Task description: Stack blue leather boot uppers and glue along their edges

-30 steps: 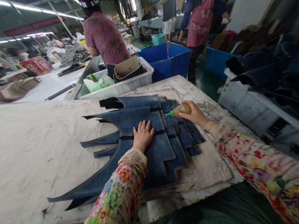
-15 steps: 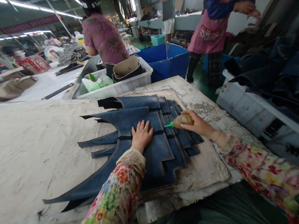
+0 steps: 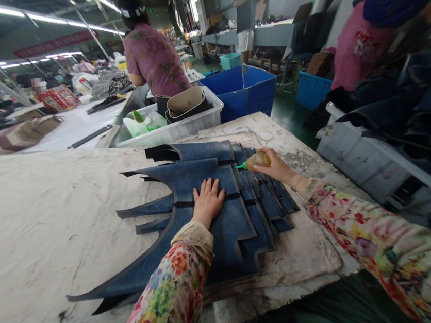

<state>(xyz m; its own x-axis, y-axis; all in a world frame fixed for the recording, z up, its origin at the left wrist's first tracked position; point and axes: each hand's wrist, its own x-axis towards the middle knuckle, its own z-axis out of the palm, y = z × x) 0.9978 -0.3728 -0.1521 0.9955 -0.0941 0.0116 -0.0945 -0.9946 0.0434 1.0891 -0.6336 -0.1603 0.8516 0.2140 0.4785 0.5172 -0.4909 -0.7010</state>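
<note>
A fanned stack of dark blue cut leather pieces (image 3: 215,224) lies on a stained white board (image 3: 311,254). My left hand (image 3: 207,202) rests flat on the top piece, fingers stretched out. My right hand (image 3: 274,166) is closed round a small brownish squeeze bottle (image 3: 257,160) with a green nozzle. The nozzle points left at the stepped edges of the pieces near the stack's far side.
A white bin (image 3: 172,125) with rolled material stands behind the stack, a blue tub (image 3: 244,93) beyond it. On the right, a grey bin (image 3: 359,158) holds more dark blue pieces. A person in a purple shirt (image 3: 153,59) works ahead; a pink-aproned person (image 3: 361,46) stands at the right.
My right hand with the bottle has moved a little farther along the stepped edges. The person in the pink apron has come nearer on the right. My left hand stays flat.
</note>
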